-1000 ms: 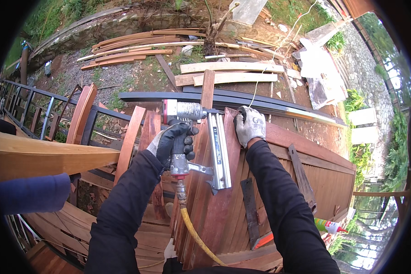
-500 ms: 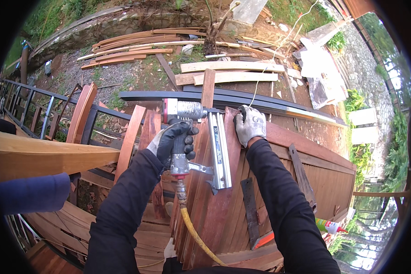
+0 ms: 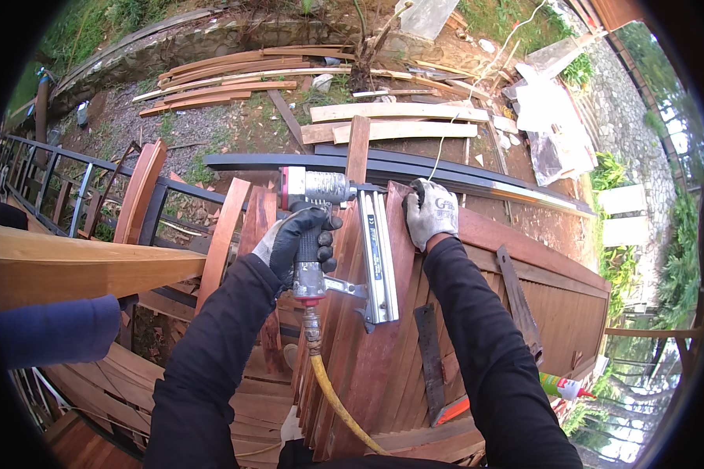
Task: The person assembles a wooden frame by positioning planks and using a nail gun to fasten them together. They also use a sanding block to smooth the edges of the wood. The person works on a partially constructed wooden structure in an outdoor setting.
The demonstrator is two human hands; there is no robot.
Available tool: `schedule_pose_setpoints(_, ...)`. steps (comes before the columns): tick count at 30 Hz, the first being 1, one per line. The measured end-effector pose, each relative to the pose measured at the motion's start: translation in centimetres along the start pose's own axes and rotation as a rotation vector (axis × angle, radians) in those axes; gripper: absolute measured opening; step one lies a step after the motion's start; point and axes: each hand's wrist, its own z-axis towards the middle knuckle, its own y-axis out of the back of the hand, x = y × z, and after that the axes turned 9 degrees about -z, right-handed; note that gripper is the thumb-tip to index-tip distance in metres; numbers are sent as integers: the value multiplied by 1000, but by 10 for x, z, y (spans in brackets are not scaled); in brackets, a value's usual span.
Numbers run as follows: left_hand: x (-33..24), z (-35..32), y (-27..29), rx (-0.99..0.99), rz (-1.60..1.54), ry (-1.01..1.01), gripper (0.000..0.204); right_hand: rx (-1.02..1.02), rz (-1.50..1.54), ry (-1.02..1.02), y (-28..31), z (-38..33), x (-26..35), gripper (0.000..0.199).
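Observation:
My left hand (image 3: 299,238), in a grey and black work glove, is wrapped round the grip of a pneumatic nail gun (image 3: 379,262). Its silver magazine lies over a reddish-brown board (image 3: 385,344), and its nose meets the wood near the board's far end. A yellow air hose (image 3: 335,395) runs from the base of the grip toward me. My right hand (image 3: 432,213), gloved in white and grey, is closed over the corner of the wooden louvred panel (image 3: 516,234) just right of the nose. Its fingertips are partly hidden behind the wood.
Two handsaws lie on the panel: one (image 3: 518,301) at right, another (image 3: 430,359) nearer me. A green tube with a red tip (image 3: 565,386) is beside my right forearm. A light wooden beam (image 3: 86,266) and another person's blue sleeve (image 3: 59,330) come in at left. Dark metal bars (image 3: 446,173) lie beyond.
Almost nothing differs. The view has shifted very slightly, and both hands keep their places on the nail gun and the panel corner.

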Motion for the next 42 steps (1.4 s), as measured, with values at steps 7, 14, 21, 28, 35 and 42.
schedule_pose_setpoints(7,2,-3,-10,-77,18,-22,33,-23,5,2,-3,-2,-1,31)
schedule_pose_setpoints(14,3,-8,-11,-22,50,-82,34,-29,14,-2,-7,-2,-5,32)
schedule_pose_setpoints(21,12,-82,32,-66,-101,-227,56,-42,43,43,-3,-6,-5,32)
schedule_pose_setpoints(28,56,-190,52,-164,-202,-445,52,62,141,163,-3,6,-12,37)
schedule_pose_setpoints(35,109,-267,43,-323,-154,-641,46,55,-121,174,9,-1,15,64)
schedule_pose_setpoints(42,162,-329,44,-337,-147,-799,30,165,-103,478,28,-98,71,75)
